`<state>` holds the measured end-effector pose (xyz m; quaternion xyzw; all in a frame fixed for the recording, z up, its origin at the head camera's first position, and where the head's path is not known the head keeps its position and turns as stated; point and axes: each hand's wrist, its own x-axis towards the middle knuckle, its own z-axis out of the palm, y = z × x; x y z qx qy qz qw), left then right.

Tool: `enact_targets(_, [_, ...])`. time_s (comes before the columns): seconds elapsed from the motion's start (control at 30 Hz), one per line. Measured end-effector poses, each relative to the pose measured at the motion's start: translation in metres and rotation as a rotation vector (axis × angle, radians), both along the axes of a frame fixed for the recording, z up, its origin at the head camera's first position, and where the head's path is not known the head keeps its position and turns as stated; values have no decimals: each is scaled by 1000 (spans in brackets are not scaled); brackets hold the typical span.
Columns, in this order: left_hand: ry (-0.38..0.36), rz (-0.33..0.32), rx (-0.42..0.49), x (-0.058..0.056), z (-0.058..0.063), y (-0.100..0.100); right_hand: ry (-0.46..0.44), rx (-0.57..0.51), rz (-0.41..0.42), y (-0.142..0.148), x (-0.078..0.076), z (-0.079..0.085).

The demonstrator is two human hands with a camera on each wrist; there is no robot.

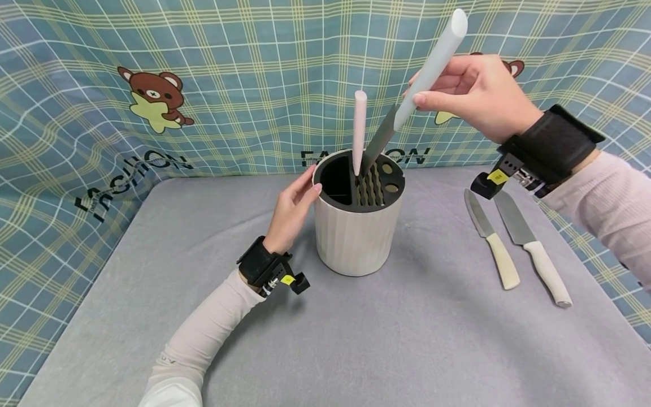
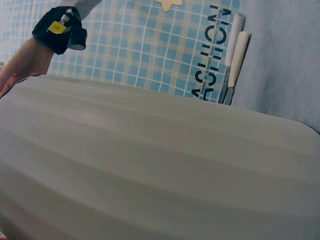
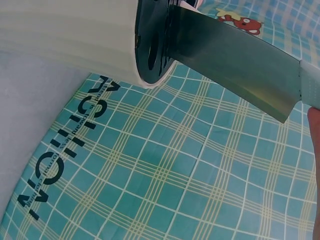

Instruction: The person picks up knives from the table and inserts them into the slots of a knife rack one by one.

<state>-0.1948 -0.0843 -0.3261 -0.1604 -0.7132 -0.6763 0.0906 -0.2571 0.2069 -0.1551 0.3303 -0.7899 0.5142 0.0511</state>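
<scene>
A round, off-white knife block (image 1: 356,237) with a black slotted top stands upright on the table. My left hand (image 1: 292,212) rests against its left side near the rim, thumb toward the front; in the left wrist view the block's ribbed wall (image 2: 160,165) fills most of the picture. Above the block, my right hand (image 1: 475,93) grips the pale handle of a wide-bladed kitchen knife (image 1: 432,68). The blade (image 3: 235,60) slants down, its lower end at the slots. A pink-handled knife (image 1: 359,130) stands upright in the slotted top, just left of that blade.
To the right lie two knives: a smaller one with a cream handle (image 1: 502,263) and a larger one with a white handle (image 1: 548,274). Grey cloth (image 1: 386,345) covers the table. Behind hangs a blue-green plaid curtain (image 1: 254,85) with bear prints.
</scene>
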Motion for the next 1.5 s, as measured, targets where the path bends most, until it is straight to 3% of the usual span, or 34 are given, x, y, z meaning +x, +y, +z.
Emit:
enact_targets(0.4, [-8, 1, -3, 0, 0, 0, -18, 55, -6, -5, -3, -1])
enact_targets(0.9, [-2, 3, -11, 0, 1, 0, -64, 261, 3, -18, -10, 0])
enact_targets(1.5, [10, -1, -6, 0, 0, 0, -17, 491, 64, -29, -16, 2])
